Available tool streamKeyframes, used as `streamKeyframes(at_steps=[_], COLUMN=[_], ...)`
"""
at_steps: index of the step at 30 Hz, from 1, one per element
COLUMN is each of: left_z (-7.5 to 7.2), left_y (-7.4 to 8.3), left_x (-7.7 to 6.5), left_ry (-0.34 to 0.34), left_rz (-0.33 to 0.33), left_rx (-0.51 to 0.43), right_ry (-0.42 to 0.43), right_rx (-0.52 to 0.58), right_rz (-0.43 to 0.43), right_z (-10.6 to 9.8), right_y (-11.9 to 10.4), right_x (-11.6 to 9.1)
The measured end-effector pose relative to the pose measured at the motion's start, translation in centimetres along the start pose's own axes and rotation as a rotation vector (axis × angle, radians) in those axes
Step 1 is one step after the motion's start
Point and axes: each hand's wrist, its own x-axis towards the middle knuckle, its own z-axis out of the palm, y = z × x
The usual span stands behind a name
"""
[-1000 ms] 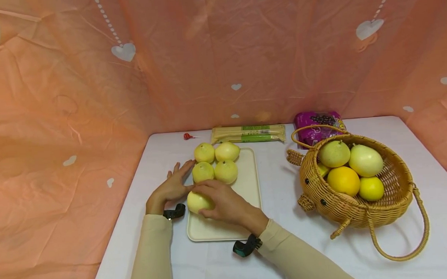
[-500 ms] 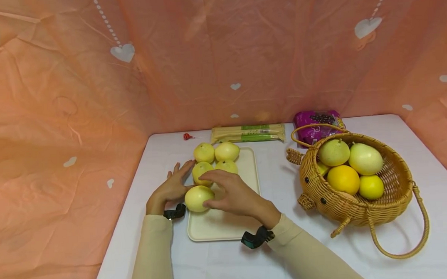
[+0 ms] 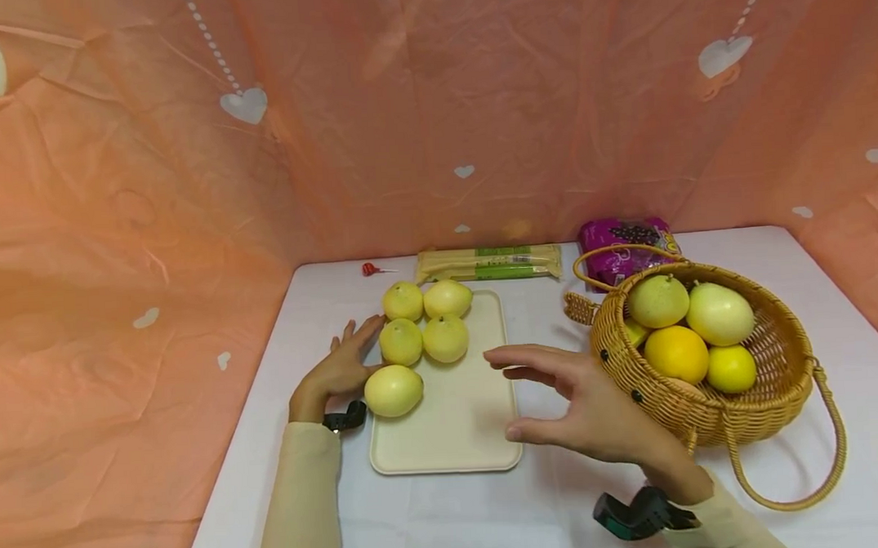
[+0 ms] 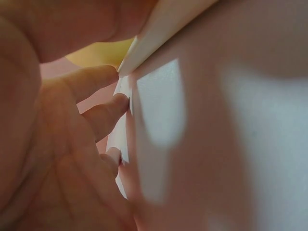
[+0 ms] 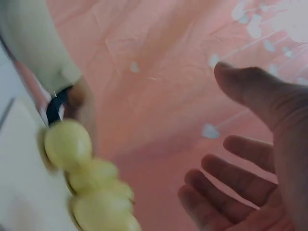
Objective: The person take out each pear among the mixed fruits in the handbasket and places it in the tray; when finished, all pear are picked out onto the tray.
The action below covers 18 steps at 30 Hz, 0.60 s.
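A cream tray lies on the white table, its left side bearing several pale yellow pears. Two rows of two pears stand at the back, and a single pear lies in front of them. My left hand rests at the tray's left edge beside the pears; the left wrist view has its fingertips right at the tray's rim. Out over the table between tray and basket is my right hand, holding nothing, thumb and fingers spread apart. The right wrist view shows the palm side of that hand.
At the right stands an animal-faced wicker basket with an orange and several yellow and green fruits inside. Its looped handle sticks out to the front. Along the back lie a red lollipop, a long yellow-green packet and a purple bag.
My right hand has let go of the front pear and moved right, away from the tray toward the basket. The pear shifted slightly before release. My left hand stayed in place.
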Motion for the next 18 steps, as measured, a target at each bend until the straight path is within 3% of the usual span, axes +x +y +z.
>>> streamKeyframes(at_steps=[6, 13, 18], left_z=[-0.1, 0.0, 0.0], left_y=[0.0, 0.1, 0.1], left_x=[-0.1, -0.1, -0.1], left_ry=[-0.002, -0.007, -0.008], left_rz=[-0.017, -0.013, -0.012], left_rx=[-0.016, -0.026, -0.028], right_ry=[0.041, 0.112, 0.172], right_rx=[-0.069, 0.069, -0.036], right_rz=[0.018, -0.029, 0.078], right_z=[-4.7, -10.4, -14.0], right_y=[-2.3, -1.8, -1.3], right_x=[-4.9, -9.7, -12.5])
